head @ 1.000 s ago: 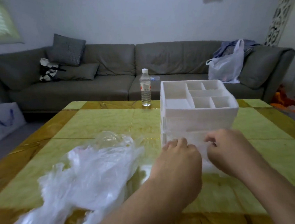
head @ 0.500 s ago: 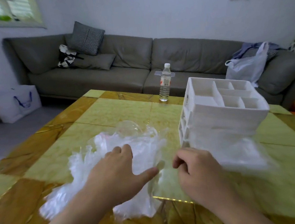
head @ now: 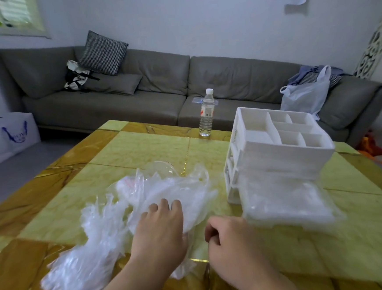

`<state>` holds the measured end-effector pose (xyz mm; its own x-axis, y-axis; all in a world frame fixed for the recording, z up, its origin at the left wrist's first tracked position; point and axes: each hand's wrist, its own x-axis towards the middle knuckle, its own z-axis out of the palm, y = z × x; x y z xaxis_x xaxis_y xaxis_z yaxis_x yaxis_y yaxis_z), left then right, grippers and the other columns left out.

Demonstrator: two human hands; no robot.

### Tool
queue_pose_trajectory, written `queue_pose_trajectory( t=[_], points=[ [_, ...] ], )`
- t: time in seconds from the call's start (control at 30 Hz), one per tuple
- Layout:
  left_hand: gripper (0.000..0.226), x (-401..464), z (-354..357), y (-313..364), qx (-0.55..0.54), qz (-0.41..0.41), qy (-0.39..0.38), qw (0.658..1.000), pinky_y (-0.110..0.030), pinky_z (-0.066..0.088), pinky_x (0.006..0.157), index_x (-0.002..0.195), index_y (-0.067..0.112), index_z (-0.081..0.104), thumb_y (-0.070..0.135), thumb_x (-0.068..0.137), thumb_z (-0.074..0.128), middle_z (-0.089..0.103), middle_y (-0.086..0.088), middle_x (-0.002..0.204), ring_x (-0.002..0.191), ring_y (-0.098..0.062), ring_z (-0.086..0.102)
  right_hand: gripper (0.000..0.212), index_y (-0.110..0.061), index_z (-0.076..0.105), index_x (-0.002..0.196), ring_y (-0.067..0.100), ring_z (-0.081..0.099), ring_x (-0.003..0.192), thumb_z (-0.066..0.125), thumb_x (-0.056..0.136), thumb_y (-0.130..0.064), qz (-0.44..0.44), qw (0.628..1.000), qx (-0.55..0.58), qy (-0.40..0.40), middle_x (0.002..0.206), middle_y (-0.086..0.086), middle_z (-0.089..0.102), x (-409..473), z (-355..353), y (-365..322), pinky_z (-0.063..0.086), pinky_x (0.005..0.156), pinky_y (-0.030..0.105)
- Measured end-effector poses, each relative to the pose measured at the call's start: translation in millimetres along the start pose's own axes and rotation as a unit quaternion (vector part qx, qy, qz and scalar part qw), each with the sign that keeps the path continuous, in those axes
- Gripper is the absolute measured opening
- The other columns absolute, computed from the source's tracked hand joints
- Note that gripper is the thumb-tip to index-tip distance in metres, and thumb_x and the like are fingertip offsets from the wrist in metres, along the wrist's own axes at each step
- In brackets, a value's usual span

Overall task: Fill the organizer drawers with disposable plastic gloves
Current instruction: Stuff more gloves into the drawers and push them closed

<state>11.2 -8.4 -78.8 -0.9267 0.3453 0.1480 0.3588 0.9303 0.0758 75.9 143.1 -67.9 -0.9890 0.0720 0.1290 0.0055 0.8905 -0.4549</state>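
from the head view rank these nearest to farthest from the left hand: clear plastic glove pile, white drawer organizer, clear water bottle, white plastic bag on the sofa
1. Pile of clear disposable plastic gloves: directly under the left hand, touching.
2. White plastic drawer organizer: to the right, bottom drawer pulled out.
3. Clear water bottle: at the table's far edge.
4. White plastic bag: on the grey sofa, far right.

Drawer [head: 288, 203] contents blurred, unclear
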Motion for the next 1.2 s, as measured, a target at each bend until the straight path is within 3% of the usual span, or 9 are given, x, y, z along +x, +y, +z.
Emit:
queue_pose_trajectory(
  t=[0.1,0.27,0.5,0.67,0.73,0.83,1.0,1.1,1.2],
  points=[
    [0.012,1.6,2.5,2.5,-0.008,-0.003,0.035,0.999,-0.029,0.032,0.069,0.092,0.022,0.038,0.028,0.100,0.044,0.044,0.005,0.089,0.083,-0.018,0.044,0.018,-0.019,0.060,0.082,0.012,0.057,0.080,0.045,0.084,-0.010,0.011,1.000,0.007,-0.010,0.082,-0.005,0.061,-0.9,-3.3,1.1,0.047,0.063,0.027],
    [0.030,5.7,-12.3,-10.9,-0.205,-0.044,0.181,0.961,-0.037,0.041,0.049,0.072,0.022,0.051,0.032,0.100,0.056,0.054,0.005,0.061,0.058,-0.016,0.052,0.019,-0.020,0.062,0.081,0.012,0.062,0.076,0.048,0.086,-0.010,0.034,0.999,0.034,0.015,0.079,-0.006,0.063,0.1,-7.2,6.2,0.057,0.068,0.035],
    [0.017,-8.5,-65.6,-13.5,-0.565,-0.077,0.249,0.783,-0.027,0.050,0.062,0.086,0.022,0.079,0.036,0.093,0.072,0.074,-0.006,0.077,0.068,-0.023,0.064,0.010,-0.022,0.067,0.083,0.006,0.063,0.071,0.063,0.086,-0.014,0.084,0.971,0.221,0.033,0.081,-0.003,0.071,7.9,-4.5,14.2,0.052,0.065,0.018],
    [0.035,-6.8,-54.7,-6.6,-0.734,-0.135,0.159,0.647,-0.044,0.053,0.084,0.093,0.012,0.082,0.043,0.078,0.088,0.076,-0.021,0.094,0.082,-0.027,0.067,0.053,-0.014,0.081,0.100,0.029,0.070,0.102,0.097,0.061,-0.046,0.127,0.773,0.616,-0.085,0.109,0.012,0.077,13.6,-7.3,6.7,0.055,0.090,0.042],
    [0.049,-7.4,-47.9,0.1,-0.748,-0.141,0.112,0.639,-0.046,0.050,0.081,0.094,0.009,0.081,0.049,0.067,0.091,0.073,-0.027,0.092,0.079,-0.028,0.065,0.056,-0.008,0.079,0.118,0.035,0.070,0.118,0.091,0.073,-0.039,0.127,0.690,0.707,-0.090,0.129,0.021,0.073,14.4,-16.1,4.8,0.050,0.105,0.048],
    [0.046,-9.4,-39.3,3.2,-0.717,-0.140,0.069,0.680,-0.040,0.043,0.078,0.092,0.009,0.082,0.044,0.066,0.094,0.074,-0.023,0.084,0.075,-0.024,0.062,0.051,0.002,0.072,0.130,0.039,0.069,0.123,0.081,0.084,-0.018,0.144,0.655,0.742,-0.004,0.129,0.024,0.072,16.7,-28.4,9.8,0.049,0.112,0.051],
    [0.055,-10.0,-42.6,-0.4,-0.655,-0.127,-0.063,0.743,-0.042,0.054,0.082,0.099,0.013,0.082,0.052,0.061,0.086,0.077,-0.016,0.086,0.079,-0.024,0.072,0.029,0.006,0.076,0.114,0.046,0.075,0.104,0.075,0.088,-0.005,0.215,0.677,0.694,0.117,0.110,0.028,0.077,23.9,-40.0,31.2,0.060,0.097,0.056],
    [0.023,-10.2,-54.6,-1.5,-0.681,-0.098,-0.197,0.699,-0.055,0.054,0.100,0.102,0.014,0.083,0.020,0.079,0.087,0.078,-0.019,0.106,0.098,-0.037,0.076,0.019,0.005,0.076,0.108,0.048,0.076,0.100,0.076,0.091,-0.004,0.206,0.730,0.641,0.120,0.105,0.028,0.078,22.8,-40.7,36.0,0.059,0.095,0.062],
    [0.028,-14.9,-58.1,2.3,-0.718,-0.089,-0.260,0.640,-0.050,0.055,0.099,0.107,0.008,0.081,0.013,0.080,0.084,0.075,-0.024,0.114,0.106,-0.040,0.074,0.029,0.006,0.074,0.101,0.050,0.075,0.096,0.084,0.083,-0.014,0.154,0.774,0.608,0.088,0.102,0.029,0.077,18.9,-36.4,32.1,0.060,0.091,0.058]
  ],
)
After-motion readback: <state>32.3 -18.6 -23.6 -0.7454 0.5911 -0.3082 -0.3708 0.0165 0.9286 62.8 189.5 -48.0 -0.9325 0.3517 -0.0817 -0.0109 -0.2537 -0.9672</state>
